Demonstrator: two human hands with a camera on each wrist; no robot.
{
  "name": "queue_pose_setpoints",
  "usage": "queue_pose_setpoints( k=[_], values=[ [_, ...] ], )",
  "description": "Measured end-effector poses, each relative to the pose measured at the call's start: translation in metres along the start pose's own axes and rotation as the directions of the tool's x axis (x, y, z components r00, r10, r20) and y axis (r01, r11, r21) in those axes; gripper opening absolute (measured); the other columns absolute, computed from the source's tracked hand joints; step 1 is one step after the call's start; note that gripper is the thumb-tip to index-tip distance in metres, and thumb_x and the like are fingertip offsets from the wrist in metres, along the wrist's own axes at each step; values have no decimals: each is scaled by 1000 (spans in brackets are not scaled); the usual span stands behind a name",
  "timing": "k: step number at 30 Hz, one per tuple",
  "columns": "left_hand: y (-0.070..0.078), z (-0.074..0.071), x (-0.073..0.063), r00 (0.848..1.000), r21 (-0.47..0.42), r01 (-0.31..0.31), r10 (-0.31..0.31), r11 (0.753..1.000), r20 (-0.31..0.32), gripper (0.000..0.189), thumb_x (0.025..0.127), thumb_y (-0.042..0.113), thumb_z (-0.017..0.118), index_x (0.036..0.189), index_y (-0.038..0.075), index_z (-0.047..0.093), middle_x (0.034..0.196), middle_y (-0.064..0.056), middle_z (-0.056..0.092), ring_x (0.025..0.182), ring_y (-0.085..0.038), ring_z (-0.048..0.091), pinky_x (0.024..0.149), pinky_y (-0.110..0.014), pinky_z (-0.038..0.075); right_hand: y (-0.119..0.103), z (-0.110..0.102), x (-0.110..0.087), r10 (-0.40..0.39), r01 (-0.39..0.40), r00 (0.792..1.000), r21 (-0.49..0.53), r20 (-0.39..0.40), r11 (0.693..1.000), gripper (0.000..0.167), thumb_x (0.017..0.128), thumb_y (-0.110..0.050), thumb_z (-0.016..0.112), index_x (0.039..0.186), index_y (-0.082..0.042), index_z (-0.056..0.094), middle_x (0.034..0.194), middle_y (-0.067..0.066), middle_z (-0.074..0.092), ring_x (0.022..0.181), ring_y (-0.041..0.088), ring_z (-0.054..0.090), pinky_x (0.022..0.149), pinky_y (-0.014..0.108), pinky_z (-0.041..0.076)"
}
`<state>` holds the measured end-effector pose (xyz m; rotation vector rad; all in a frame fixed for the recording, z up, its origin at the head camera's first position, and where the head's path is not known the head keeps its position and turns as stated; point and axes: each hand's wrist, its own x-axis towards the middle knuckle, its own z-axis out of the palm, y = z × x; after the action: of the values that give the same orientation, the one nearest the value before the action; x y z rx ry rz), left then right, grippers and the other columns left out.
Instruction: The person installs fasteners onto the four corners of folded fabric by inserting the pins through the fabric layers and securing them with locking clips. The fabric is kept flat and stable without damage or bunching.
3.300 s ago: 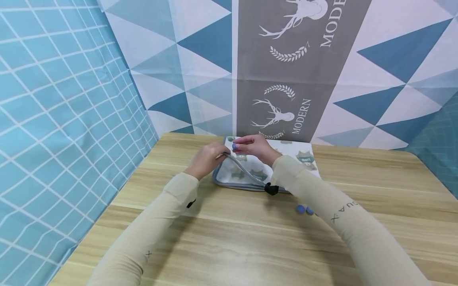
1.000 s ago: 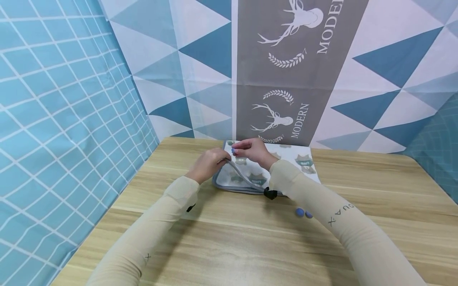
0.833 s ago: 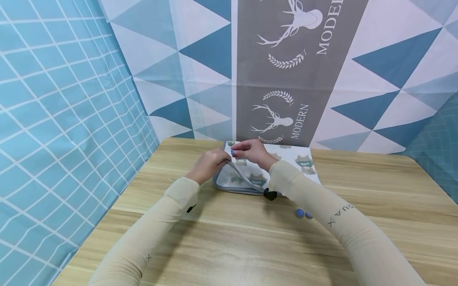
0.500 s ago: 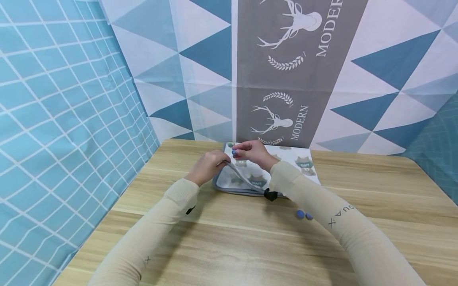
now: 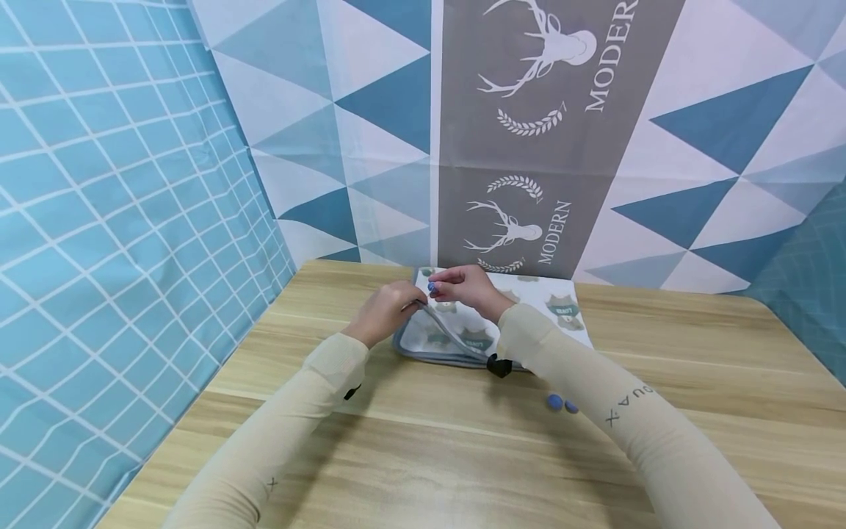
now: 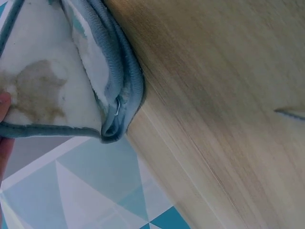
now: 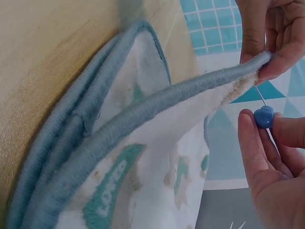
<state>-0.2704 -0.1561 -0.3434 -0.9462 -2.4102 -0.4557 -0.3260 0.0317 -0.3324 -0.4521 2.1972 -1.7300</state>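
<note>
From my end, the left hand (image 5: 385,311) comes first, fingers clamped on the grey edge of the folded cloth (image 5: 471,322), lifting one corner; the rest lies on the desk (image 5: 410,455). Just right of that corner is the pin (image 7: 263,117), its blue head pinched between the fingers of the right hand (image 5: 468,286). Its shaft reaches the corner; I can't tell whether it pierces. Farther right lie two blue pieces (image 5: 555,402). Against the earlier head views, I see only a slight camera tilt; both grips match, so I judge the corner work unfinished.
</note>
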Motion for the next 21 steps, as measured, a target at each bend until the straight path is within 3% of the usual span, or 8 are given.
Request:
queue_pose_setpoints(
  k=[6, 15, 21],
  values=[
    [-1, 0, 1, 1000, -11, -6, 6, 1000, -7, 8, 84, 0, 68, 91, 3, 72, 90, -9, 73, 87, -21, 68, 79, -32, 58, 0, -1, -1, -11, 11, 1000, 10, 8, 1000, 28, 94, -4, 58, 120, 5, 63, 118, 28, 65, 108, 40, 65, 101, 51, 49],
    [-2, 1, 0, 1000, -11, -14, 14, 1000, 17, 8, 85, 1, 68, 91, 4, 72, 90, -8, 73, 87, -20, 68, 79, -31, 58, 0, 0, 0, 13, -13, 1000, 7, -3, 1000, 27, 93, -5, 59, 118, 4, 64, 118, 27, 65, 96, 27, 71, 100, 49, 51],
    [-3, 1, -1, 1000, -10, -28, 28, 1000, 5, 7, 84, 1, 69, 90, 4, 72, 89, -8, 73, 85, -20, 68, 78, -31, 58, 0, 1, 0, 10, -10, 1000, 0, -5, 1000, 27, 93, -5, 59, 118, 4, 65, 118, 27, 65, 96, 28, 71, 99, 49, 51]
  ],
)
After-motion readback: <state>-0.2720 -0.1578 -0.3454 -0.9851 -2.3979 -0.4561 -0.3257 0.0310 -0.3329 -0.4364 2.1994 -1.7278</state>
